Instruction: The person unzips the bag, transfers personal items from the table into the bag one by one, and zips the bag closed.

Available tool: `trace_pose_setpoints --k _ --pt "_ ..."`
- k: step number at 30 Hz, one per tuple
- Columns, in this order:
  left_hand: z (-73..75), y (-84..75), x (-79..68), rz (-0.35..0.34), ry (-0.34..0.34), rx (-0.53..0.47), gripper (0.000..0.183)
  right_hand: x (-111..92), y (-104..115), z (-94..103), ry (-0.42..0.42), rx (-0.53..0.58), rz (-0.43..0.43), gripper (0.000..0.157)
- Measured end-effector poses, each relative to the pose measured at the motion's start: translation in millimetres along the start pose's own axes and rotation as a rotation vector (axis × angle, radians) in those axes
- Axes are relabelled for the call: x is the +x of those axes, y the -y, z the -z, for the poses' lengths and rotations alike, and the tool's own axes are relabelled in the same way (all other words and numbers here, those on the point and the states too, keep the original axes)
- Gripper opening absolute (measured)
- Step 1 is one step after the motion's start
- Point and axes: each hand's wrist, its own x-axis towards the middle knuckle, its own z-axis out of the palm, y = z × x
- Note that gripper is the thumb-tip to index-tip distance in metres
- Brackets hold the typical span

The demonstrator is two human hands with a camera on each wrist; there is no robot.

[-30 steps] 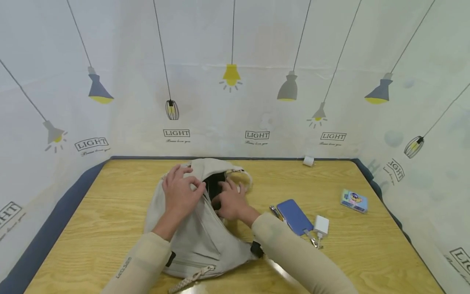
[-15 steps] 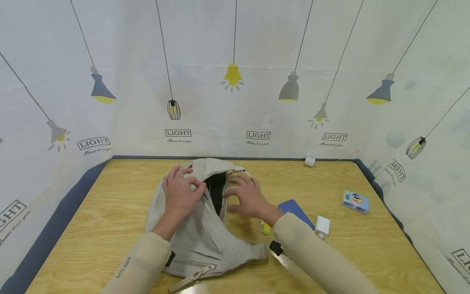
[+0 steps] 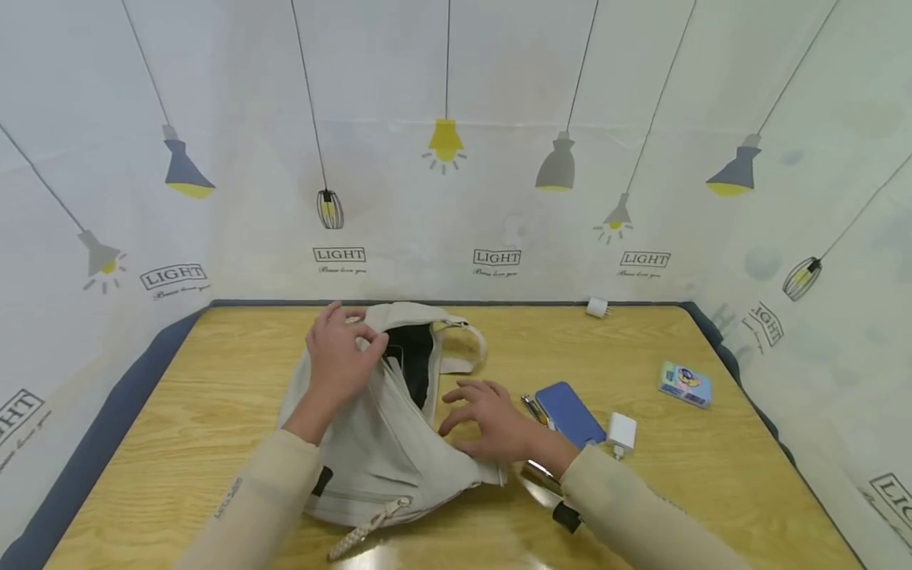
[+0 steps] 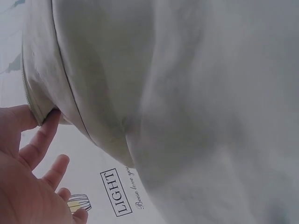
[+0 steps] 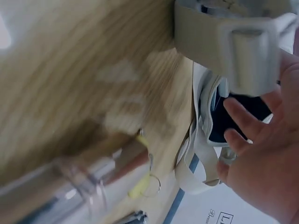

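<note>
A pale grey-beige bag point(image 3: 370, 467) lies on the table with its dark, zipped opening point(image 3: 416, 364) showing. At the left rim of that opening, my left hand point(image 3: 338, 356) pinches the fabric between thumb and forefinger; the left wrist view has the zip edge point(image 4: 30, 100) between them. My right hand point(image 3: 492, 423) hovers by the bag's right side, fingers spread and nothing held. In the right wrist view a strap with a slider point(image 5: 254, 63) crosses in front of that hand point(image 5: 261, 154) and hides its thumb side.
Right of the bag lie a blue card holder point(image 3: 570, 412), a small metal item point(image 3: 530, 408) and a white charger point(image 3: 622, 431). Farther off are a tissue pack point(image 3: 685, 385) and a white plug point(image 3: 597, 307). A yellow key tag point(image 5: 139, 187) shows beneath the right wrist.
My right hand has come out of the bag's opening and moved right and nearer to me. The left hand keeps its pinch, and the opening now shows more of its dark inside.
</note>
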Motion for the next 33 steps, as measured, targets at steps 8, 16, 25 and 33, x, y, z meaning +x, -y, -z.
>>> trace_pose_setpoints --k 8,16,25,33 --pt "8.0 -1.8 15.8 0.001 -0.006 0.007 0.026 2.3 3.4 4.1 0.145 0.332 0.032 0.022" --pt "13.6 4.7 15.2 -0.006 0.050 0.060 0.027 2.7 5.4 6.4 0.296 0.574 -0.028 0.021" --pt "11.8 8.4 -4.6 -0.064 0.085 0.089 0.025 7.3 18.9 -0.6 0.039 0.103 0.127 0.021" --pt "11.6 -0.2 -28.6 -0.161 0.120 0.124 0.024 6.1 16.5 2.5 0.022 0.106 0.211 0.022"
